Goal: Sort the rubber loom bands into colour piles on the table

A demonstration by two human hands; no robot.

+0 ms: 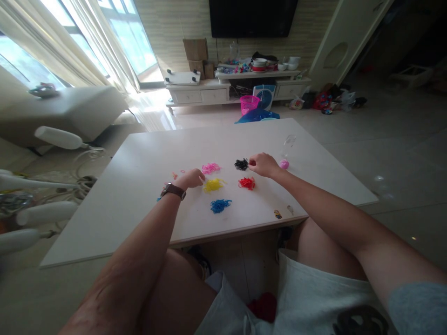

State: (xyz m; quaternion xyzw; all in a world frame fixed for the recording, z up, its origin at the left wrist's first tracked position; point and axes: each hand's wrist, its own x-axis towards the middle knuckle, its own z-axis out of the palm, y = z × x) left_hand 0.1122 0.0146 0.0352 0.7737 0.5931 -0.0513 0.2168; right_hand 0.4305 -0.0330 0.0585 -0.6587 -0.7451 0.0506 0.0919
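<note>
My right hand [262,164] is at the right edge of a pile of small black bands [241,164], its fingers pinched together; whatever lies between them is too small to make out. To the left, my left hand [194,178], with a watch [173,190] on the wrist, rests beside a yellow pile of bands [213,185], fingers curled together. What it may hold is hidden. Just behind it lies a pink pile [211,168]. A red pile [247,183] sits in front of the black one, and a blue pile [220,205] lies nearest to me.
On the white table [146,153] a pink ball-like item [284,164] and a clear plastic piece [289,139] lie beyond my right forearm. A small yellow figure [277,214] lies by the front edge. White lamp shades [59,137] stand at the left.
</note>
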